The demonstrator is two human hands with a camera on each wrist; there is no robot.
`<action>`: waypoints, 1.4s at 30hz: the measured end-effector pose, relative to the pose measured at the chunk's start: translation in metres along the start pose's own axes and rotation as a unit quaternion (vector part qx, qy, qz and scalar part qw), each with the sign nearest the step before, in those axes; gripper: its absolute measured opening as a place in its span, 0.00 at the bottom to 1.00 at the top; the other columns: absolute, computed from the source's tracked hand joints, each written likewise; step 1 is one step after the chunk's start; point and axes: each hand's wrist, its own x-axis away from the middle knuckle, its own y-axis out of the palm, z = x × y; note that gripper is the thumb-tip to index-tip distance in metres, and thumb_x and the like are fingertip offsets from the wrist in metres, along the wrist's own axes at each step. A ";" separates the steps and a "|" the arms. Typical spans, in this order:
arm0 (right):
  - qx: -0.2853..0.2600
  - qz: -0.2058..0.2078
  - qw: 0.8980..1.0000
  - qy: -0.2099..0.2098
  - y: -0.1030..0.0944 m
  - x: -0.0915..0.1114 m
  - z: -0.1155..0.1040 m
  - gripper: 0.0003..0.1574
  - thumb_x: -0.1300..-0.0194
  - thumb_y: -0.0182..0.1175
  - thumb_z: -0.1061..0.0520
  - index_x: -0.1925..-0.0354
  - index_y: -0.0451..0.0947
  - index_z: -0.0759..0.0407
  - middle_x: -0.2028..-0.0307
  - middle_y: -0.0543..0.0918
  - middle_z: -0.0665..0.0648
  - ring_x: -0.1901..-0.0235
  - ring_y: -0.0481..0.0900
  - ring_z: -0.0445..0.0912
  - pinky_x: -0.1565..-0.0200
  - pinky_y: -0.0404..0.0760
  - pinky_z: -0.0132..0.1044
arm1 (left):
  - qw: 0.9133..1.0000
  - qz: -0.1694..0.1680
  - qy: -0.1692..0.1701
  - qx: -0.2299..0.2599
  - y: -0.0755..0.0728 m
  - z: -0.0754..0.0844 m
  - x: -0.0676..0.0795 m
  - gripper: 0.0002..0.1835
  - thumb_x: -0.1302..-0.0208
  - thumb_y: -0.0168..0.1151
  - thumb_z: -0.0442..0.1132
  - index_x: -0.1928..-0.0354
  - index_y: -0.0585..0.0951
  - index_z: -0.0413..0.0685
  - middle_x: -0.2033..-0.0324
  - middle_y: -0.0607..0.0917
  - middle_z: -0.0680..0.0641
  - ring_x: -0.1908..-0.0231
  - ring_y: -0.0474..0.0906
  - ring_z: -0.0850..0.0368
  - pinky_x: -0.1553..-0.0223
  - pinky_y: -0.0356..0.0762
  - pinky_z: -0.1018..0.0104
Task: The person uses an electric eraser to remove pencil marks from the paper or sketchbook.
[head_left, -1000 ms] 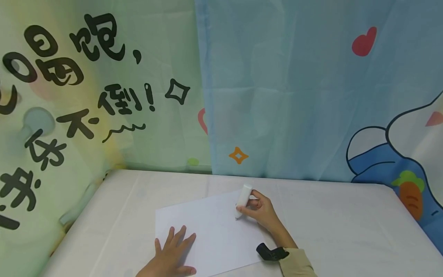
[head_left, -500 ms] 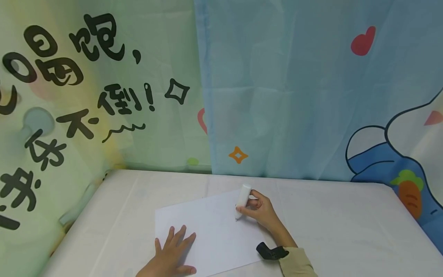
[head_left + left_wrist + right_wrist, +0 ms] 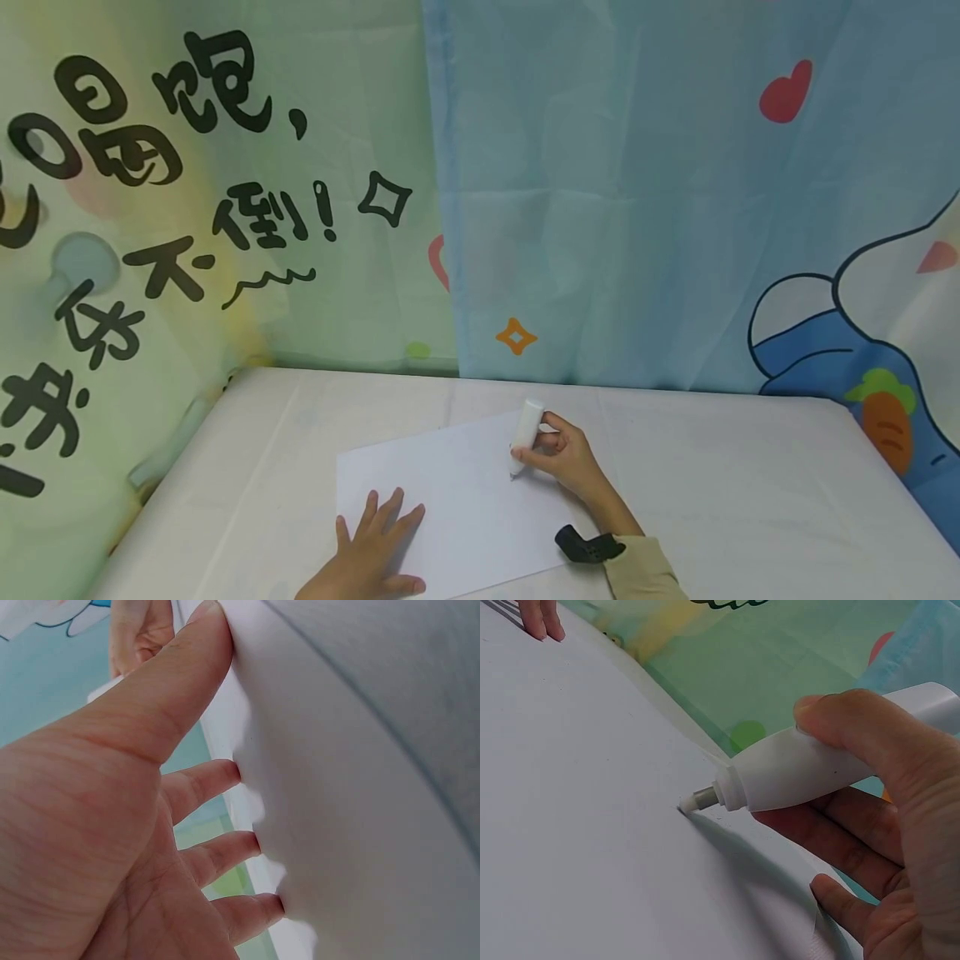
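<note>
A white sheet of paper (image 3: 457,500) lies aslant on the white-covered table. My left hand (image 3: 371,546) rests on its left part with fingers spread; in the left wrist view the thumb and fingertips (image 3: 247,841) touch the sheet. My right hand (image 3: 566,454) grips a white electric eraser (image 3: 528,427), tilted, tip down, over the paper's right part. In the right wrist view the electric eraser (image 3: 795,769) has a short metal sleeve and a pale tip with a dark end at the paper. The thumb lies along its top, fingers beneath. A few tiny specks dot the sheet.
The white tablecloth (image 3: 750,483) spreads around the paper. A green curtain (image 3: 352,300) with black characters and a blue curtain (image 3: 637,250) stand behind the table. A black strap device (image 3: 588,546) sits on my right wrist by the beige sleeve (image 3: 645,571).
</note>
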 end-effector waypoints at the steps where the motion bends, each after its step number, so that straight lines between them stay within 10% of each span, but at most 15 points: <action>1: -0.001 0.000 1.000 -0.001 0.000 0.000 -0.001 0.31 0.47 0.70 0.69 0.46 0.72 0.74 0.65 0.87 0.68 0.59 0.81 0.34 0.40 0.63 0.58 | 1.000 0.000 -0.001 -0.002 0.000 0.000 0.000 0.47 0.43 0.64 0.63 0.30 0.63 0.39 0.31 0.57 0.25 0.34 0.44 0.15 0.51 0.41 0.13; 23: 0.003 0.004 1.000 0.006 0.000 0.000 0.000 0.31 0.47 0.70 0.69 0.46 0.71 0.75 0.64 0.87 0.68 0.62 0.83 0.34 0.52 0.74 0.31 | 1.000 0.002 0.002 -0.008 0.000 0.000 0.000 0.49 0.44 0.61 0.65 0.30 0.62 0.39 0.31 0.57 0.25 0.34 0.45 0.15 0.51 0.43 0.13; 32: 0.001 0.002 1.000 -0.002 0.001 0.001 -0.005 0.30 0.48 0.70 0.70 0.47 0.72 0.76 0.65 0.87 0.69 0.61 0.82 0.33 0.42 0.68 0.56 | 1.000 0.004 0.006 -0.008 -0.001 0.000 0.001 0.49 0.44 0.61 0.66 0.30 0.63 0.39 0.31 0.58 0.25 0.34 0.46 0.15 0.51 0.43 0.13; 42: -0.003 -0.003 1.000 -0.001 0.000 0.001 -0.006 0.30 0.47 0.70 0.69 0.47 0.72 0.75 0.66 0.87 0.68 0.60 0.82 0.34 0.42 0.66 0.56 | 1.000 0.002 0.001 -0.007 0.000 0.000 0.000 0.48 0.44 0.63 0.64 0.30 0.63 0.39 0.31 0.57 0.25 0.34 0.45 0.15 0.51 0.43 0.13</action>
